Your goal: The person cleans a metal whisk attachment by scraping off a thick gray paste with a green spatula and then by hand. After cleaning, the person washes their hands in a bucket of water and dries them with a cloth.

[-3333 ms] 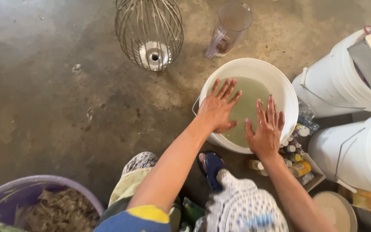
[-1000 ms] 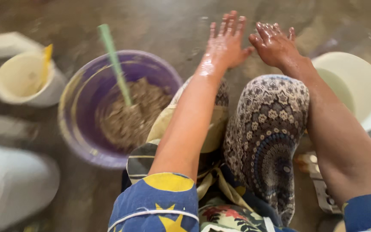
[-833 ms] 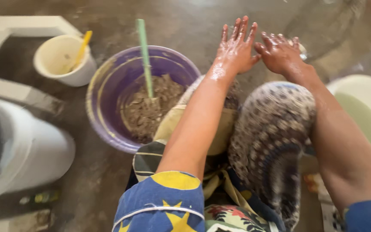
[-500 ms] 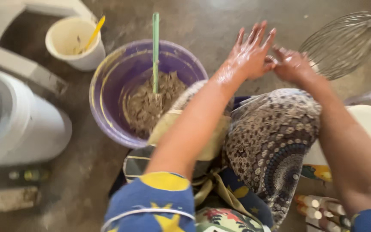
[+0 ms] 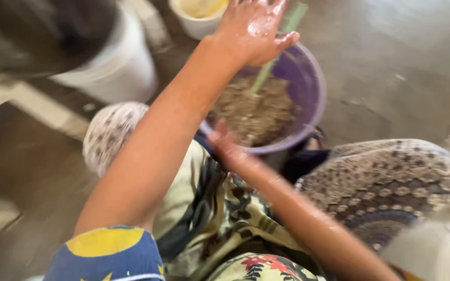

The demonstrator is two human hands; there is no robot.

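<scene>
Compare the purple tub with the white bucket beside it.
The purple tub lies open, showing brownish mash and a green stick; the white bucket shows only its side, its top in shadow. The tub sits under the left hand; the bucket stands farther left. Both stand on the concrete floor.

The picture is bright but very blurry. The wet left hand (image 5: pixel 253 28) at twelve o'clock shines. The floor (image 5: pixel 391 67) at two o'clock glares softly. Edges look smeared.

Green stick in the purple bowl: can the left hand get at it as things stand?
Probably yes. The left hand is open, wet and empty, right above the green stick, which stands in the mix inside the purple bowl. Nothing lies between them, though the frame is blurred.
</scene>
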